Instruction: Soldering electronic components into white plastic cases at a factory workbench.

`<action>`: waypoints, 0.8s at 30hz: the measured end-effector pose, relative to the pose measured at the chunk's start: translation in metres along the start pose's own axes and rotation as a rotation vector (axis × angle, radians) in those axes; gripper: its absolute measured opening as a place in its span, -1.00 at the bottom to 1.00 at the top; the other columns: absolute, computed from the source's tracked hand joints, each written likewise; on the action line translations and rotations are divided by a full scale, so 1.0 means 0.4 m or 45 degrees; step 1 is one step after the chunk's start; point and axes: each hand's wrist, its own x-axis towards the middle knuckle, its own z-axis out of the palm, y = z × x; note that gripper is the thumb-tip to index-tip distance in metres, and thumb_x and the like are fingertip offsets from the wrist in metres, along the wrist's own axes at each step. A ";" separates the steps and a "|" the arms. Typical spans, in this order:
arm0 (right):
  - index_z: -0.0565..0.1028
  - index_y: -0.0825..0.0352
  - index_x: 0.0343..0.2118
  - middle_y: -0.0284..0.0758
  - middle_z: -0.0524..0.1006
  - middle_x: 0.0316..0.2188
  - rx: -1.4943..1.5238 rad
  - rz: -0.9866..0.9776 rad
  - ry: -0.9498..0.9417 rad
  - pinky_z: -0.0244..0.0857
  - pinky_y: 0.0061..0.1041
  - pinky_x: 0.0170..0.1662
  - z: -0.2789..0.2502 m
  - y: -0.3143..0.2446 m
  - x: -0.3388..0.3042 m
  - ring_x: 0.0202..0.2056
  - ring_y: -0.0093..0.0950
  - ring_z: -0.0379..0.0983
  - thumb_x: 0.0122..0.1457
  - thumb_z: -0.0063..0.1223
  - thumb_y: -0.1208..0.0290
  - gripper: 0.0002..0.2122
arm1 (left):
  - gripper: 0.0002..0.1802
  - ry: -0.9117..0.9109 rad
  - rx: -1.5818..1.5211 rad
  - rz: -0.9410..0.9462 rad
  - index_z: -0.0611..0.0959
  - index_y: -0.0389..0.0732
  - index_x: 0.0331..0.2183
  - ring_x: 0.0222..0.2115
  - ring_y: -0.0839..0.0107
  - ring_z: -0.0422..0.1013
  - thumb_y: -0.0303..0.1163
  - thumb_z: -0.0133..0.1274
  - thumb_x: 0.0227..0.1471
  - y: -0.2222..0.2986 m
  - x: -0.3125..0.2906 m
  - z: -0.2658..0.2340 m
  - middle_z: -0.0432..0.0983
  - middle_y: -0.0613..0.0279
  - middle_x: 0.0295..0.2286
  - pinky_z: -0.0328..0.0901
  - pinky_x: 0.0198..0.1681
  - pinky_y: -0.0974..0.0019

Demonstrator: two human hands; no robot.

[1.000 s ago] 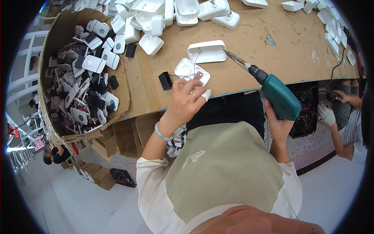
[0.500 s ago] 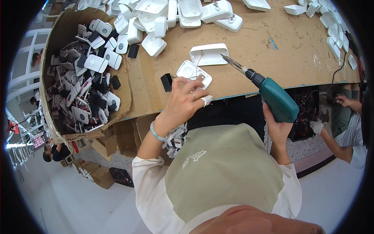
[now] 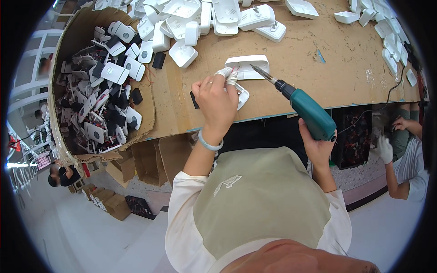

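Note:
My right hand (image 3: 317,148) grips a green soldering gun (image 3: 314,113) by its rear end. Its metal tip points up and left, over the inside of an open white plastic housing (image 3: 259,73). With finger and thumb pinched together, my left hand (image 3: 215,101) holds a thin red wire (image 3: 235,69) at that housing's left end. White tape wraps some of its fingertips. Partly under this hand lies a white cover (image 3: 244,97); a small black block (image 3: 195,101) shows beside it on the left.
A large cardboard box (image 3: 150,104) at the left holds many white covers with black blocks and wires. White housings (image 3: 182,53) are heaped at the back, and more shells (image 3: 391,43) lie far right. A black cord (image 3: 387,102) trails rightward. A co-worker's gloved hand (image 3: 385,149) is at the right.
My left hand has moved up and right from the cover to the housing and now pinches the red wire. The soldering gun has shifted left and slightly down.

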 end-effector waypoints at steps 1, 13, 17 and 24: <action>0.58 0.47 -0.28 -0.29 0.60 -0.41 -0.002 0.024 -0.034 0.36 -0.62 -0.28 0.001 0.000 0.000 -0.40 -0.59 0.51 0.02 0.26 0.69 -0.82 | -0.81 0.010 0.010 -0.018 0.71 -0.28 -0.32 -0.48 0.30 0.47 -0.54 0.18 -0.09 0.003 0.002 0.001 0.58 0.20 -0.57 0.15 -0.20 0.20; 0.55 0.43 -0.19 -0.17 0.60 -0.37 -0.091 -0.105 -0.155 0.40 -0.51 -0.23 0.048 0.031 0.038 -0.35 -0.33 0.58 -0.04 0.22 0.69 -0.71 | -0.81 0.024 0.283 0.006 0.78 -0.10 -0.38 -0.08 0.21 0.33 -0.44 0.26 -0.17 0.038 0.029 0.008 0.57 0.31 -0.16 0.06 -0.06 0.08; 0.55 0.41 -0.19 -0.18 0.60 -0.37 -0.088 -0.118 -0.165 0.40 -0.50 -0.25 0.060 0.034 0.048 -0.36 -0.31 0.57 -0.04 0.22 0.68 -0.71 | -0.81 -0.013 0.270 0.018 0.77 -0.14 -0.37 -0.08 0.23 0.35 -0.43 0.26 -0.16 0.016 0.019 0.024 0.59 0.33 -0.16 0.03 -0.02 0.08; 0.55 0.40 -0.18 -0.19 0.59 -0.39 -0.113 -0.111 -0.185 0.39 -0.51 -0.27 0.064 0.028 0.055 -0.37 -0.31 0.57 -0.05 0.22 0.68 -0.70 | -0.80 -0.019 0.262 0.031 0.76 -0.15 -0.35 -0.10 0.22 0.37 -0.43 0.26 -0.16 0.008 0.013 0.027 0.62 0.32 -0.22 0.03 -0.02 0.11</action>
